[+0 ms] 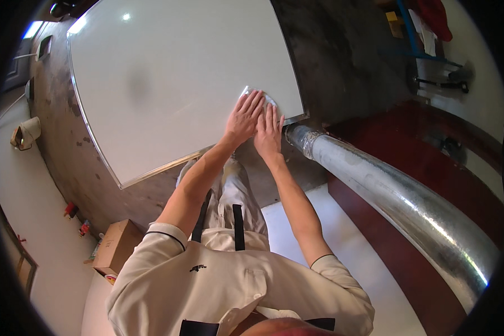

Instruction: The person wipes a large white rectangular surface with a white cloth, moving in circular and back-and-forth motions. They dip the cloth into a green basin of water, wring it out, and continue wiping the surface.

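Note:
A large white tabletop with a metal edge trim (172, 71) lies before me. Near its right-hand corner a thin whitish cloth or wipe (270, 98) is spread on the surface. My left hand (246, 115) lies over it, fingers stretched out and pressing it down. Beside it, my right hand (269, 131) rests close to the table's metal edge, with its fingertips at the cloth's lower right edge. The two hands touch or nearly touch. Most of the cloth is hidden beneath the fingers, and I cannot tell whether any finger grips it.
A thick metal pipe (386, 191) runs from near the table corner to the lower right, alongside a dark red surface (403, 138). A cardboard box (116, 245) stands at the lower left. By the left wall is a white bucket-like container (30, 128).

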The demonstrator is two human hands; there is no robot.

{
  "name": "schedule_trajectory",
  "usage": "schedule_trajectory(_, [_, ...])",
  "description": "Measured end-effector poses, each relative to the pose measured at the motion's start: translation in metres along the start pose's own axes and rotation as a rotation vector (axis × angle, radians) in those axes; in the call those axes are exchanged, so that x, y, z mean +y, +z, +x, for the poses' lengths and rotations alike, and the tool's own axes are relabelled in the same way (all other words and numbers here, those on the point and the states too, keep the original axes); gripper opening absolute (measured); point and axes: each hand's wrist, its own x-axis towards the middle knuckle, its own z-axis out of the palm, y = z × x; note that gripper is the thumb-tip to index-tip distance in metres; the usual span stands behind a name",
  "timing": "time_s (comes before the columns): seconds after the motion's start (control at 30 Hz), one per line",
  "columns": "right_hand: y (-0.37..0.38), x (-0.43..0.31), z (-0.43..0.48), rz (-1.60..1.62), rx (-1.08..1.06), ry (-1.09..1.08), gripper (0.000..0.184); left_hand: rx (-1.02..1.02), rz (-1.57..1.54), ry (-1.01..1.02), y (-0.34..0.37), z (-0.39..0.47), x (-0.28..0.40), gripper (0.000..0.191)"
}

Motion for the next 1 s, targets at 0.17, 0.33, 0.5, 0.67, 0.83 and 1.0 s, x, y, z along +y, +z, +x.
schedule_trajectory(0.17, [0.002, 0.005, 0.005, 0.033, -0.022, -0.043, 0.063, 0.059, 0.007, -0.029, 0.026, -0.003, 0.000, 0.068])
schedule_trajectory(0.33, [-0.002, 0.003, 0.008, 0.052, -0.105, -0.116, 0.056, 0.119, 0.050, -0.130, 0.031, -0.018, 0.003, 0.067])
schedule_trajectory(0.5, [0.013, -0.036, 0.015, 0.077, -0.131, -0.253, 0.062, 0.130, 0.016, -0.262, 0.023, -0.064, -0.026, 0.067])
schedule_trajectory(0.67, [0.037, -0.095, 0.015, 0.102, -0.181, -0.424, 0.050, 0.160, -0.034, -0.387, 0.008, -0.126, -0.060, 0.063])
schedule_trajectory(0.83, [0.058, -0.155, 0.009, 0.095, -0.221, -0.530, 0.052, 0.209, -0.080, -0.508, 0.000, -0.187, -0.089, 0.063])
schedule_trajectory(1.0, [0.083, -0.212, -0.005, 0.118, -0.271, -0.625, 0.054, 0.199, -0.022, -0.653, -0.001, -0.249, -0.111, 0.066])
